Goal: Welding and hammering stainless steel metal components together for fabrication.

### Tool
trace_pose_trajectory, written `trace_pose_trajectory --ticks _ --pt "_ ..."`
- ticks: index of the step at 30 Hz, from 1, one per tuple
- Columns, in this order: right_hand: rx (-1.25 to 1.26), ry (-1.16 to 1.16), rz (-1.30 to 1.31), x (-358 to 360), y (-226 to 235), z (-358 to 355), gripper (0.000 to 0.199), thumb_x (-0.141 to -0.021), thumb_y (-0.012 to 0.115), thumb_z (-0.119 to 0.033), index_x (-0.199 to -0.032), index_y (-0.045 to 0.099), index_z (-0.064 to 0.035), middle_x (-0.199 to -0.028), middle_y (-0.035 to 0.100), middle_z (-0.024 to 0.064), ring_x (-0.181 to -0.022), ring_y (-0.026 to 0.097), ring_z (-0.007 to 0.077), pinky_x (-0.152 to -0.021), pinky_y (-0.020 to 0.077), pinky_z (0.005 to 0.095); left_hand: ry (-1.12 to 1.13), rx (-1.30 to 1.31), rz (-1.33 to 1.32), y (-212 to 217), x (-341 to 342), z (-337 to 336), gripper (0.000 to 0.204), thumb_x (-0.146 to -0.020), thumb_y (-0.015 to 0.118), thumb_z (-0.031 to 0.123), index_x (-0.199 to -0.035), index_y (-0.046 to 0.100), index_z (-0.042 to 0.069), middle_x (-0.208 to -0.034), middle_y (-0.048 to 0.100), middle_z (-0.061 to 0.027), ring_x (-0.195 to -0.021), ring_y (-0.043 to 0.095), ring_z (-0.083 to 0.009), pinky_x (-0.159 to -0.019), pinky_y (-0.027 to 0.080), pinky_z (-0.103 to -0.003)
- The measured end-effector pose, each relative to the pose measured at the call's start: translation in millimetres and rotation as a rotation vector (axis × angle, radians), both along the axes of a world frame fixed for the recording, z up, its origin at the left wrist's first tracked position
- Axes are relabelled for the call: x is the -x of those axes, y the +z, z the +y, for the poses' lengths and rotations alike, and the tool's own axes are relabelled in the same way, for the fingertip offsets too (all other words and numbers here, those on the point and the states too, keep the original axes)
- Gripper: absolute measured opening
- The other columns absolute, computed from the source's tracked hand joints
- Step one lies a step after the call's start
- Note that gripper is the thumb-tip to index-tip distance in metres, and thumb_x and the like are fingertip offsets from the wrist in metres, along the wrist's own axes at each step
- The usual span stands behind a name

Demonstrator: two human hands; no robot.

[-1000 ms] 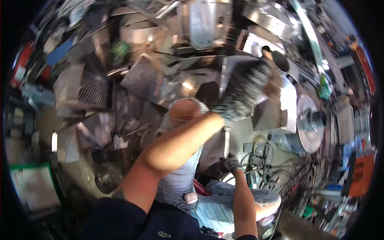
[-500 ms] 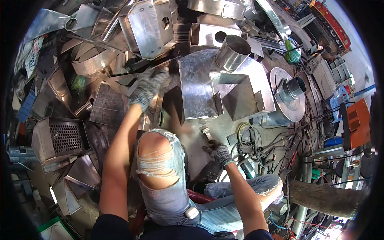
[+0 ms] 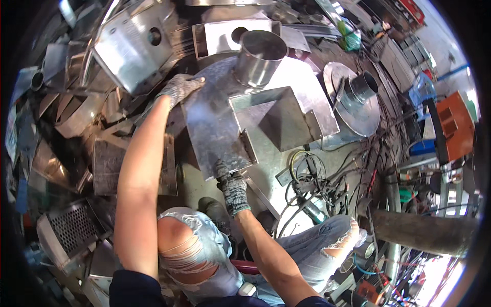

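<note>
A large sheet-metal housing (image 3: 209, 123) with a curved far edge lies in front of me; an upright open metal cylinder (image 3: 260, 61) and a square opening are on it. My left hand (image 3: 180, 88), in a grey knit glove, is closed at the housing's left edge, partly hiding that corner. At the near left corner my right hand (image 3: 232, 189), gloved alike, has its fingers gripping the sheet. Beside the right hand, a narrow flat metal bar (image 3: 261, 192) lies on the floor, partly covered.
Tangled cables (image 3: 307, 189) lie near right of the housing. A round metal piece with a pipe stub (image 3: 353, 102) stands to the right. Scrap sheet metal, a boxy metal part (image 3: 133, 46) and a perforated box (image 3: 71, 230) crowd the left.
My left hand has moved from the scrap to the housing's left edge. The right hand has gone from beside the bar to the near corner. The view has shifted too.
</note>
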State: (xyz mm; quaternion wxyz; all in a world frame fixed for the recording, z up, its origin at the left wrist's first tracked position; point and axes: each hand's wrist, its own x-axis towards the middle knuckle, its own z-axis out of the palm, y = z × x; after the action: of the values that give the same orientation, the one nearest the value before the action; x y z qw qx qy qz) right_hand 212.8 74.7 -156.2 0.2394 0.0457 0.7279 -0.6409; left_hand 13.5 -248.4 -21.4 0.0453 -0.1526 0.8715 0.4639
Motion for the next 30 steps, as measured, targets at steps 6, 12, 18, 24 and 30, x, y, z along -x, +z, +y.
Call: trace_pose_trajectory --ticks 6,12,18,24,30 --pt "-0.14 -0.072 0.103 -19 66 22 0.033 -0.098 0.068 -0.021 -0.124 0.067 -0.0005 -0.111 0.072 0.0163 -0.095 0.07 0.0307 -0.083 0.0551 0.0412 -0.135 0.058 -0.092 24 -10 9 0.032 -0.098 0.071 0.029 -0.105 0.078 -0.001 -0.094 0.077 -0.0021 -0.088 0.069 -0.0079 -0.081 0.051 -0.021" --pt "0.27 -0.369 -0.247 -42 100 41 0.035 -0.099 0.07 -0.024 -0.126 0.061 -0.0036 -0.089 0.068 0.0076 -0.077 0.064 0.0183 -0.064 0.0509 0.0342 0.121 -0.026 0.049 94 -108 70 0.036 -0.089 0.079 0.029 -0.101 0.075 -0.005 -0.096 0.077 -0.0071 -0.087 0.07 -0.0157 -0.082 0.053 -0.028" --pt "0.496 -0.413 -0.255 -23 68 64 0.031 -0.101 0.069 -0.025 -0.12 0.066 -0.0008 -0.096 0.069 0.0012 -0.084 0.06 0.0113 -0.076 0.0508 0.0283 -0.031 0.157 0.135 133 -166 119 0.028 -0.09 0.078 0.022 -0.097 0.074 -0.004 -0.087 0.076 -0.0129 -0.075 0.066 -0.0171 -0.07 0.053 -0.034" --pt "-0.454 -0.061 0.037 4 -18 86 0.057 -0.102 0.047 -0.052 -0.116 0.071 -0.0025 -0.115 0.071 0.0268 -0.107 0.068 0.043 -0.091 0.054 0.052 -0.369 0.651 0.107 103 -163 197 0.054 -0.091 0.069 0.05 -0.086 0.072 -0.004 -0.08 0.069 -0.0265 -0.075 0.067 -0.0413 -0.072 0.053 -0.047" --pt "-1.055 0.323 0.093 -14 -22 189 0.039 -0.092 0.056 -0.025 -0.127 0.065 -0.0107 -0.123 0.068 0.021 -0.111 0.069 0.0374 -0.094 0.0534 0.0517 -0.62 0.782 -0.136 90 -134 279 0.053 -0.091 0.065 0.048 -0.091 0.072 -0.005 -0.092 0.069 -0.0307 -0.094 0.067 -0.0465 -0.085 0.054 -0.052"
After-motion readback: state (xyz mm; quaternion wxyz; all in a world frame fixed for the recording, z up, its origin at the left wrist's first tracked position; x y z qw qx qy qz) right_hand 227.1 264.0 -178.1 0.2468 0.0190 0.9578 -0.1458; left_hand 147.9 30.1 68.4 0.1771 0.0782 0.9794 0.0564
